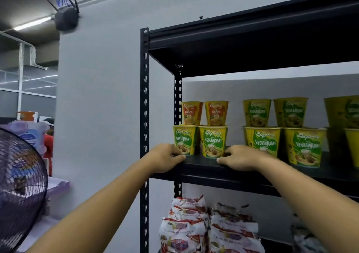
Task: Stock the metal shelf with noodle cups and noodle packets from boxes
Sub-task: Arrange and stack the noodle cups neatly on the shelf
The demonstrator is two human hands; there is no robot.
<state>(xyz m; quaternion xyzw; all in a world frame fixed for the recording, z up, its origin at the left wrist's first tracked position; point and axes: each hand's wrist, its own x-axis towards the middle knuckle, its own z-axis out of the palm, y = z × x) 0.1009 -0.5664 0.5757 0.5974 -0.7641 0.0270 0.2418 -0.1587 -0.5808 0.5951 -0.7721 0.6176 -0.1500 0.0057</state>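
The black metal shelf [202,164] holds yellow-green vegetarian noodle cups in front and orange Ayam cups [204,113] stacked behind them. My left hand [165,158] reaches up to the shelf's front edge, its fingers curled round the base of the leftmost vegetarian cup [185,139]. My right hand [241,158] curls round the base of the second vegetarian cup [213,140] from its right side. Both cups stand upright on the shelf board. More vegetarian cups [281,130] stand stacked to the right. Noodle packets [206,227] are piled on the level below.
The shelf's perforated upright post [144,116] runs down just left of my left hand, next to a grey wall [101,97]. A black fan cage [21,184] sits at the lower left. The top shelf board [252,39] hangs overhead.
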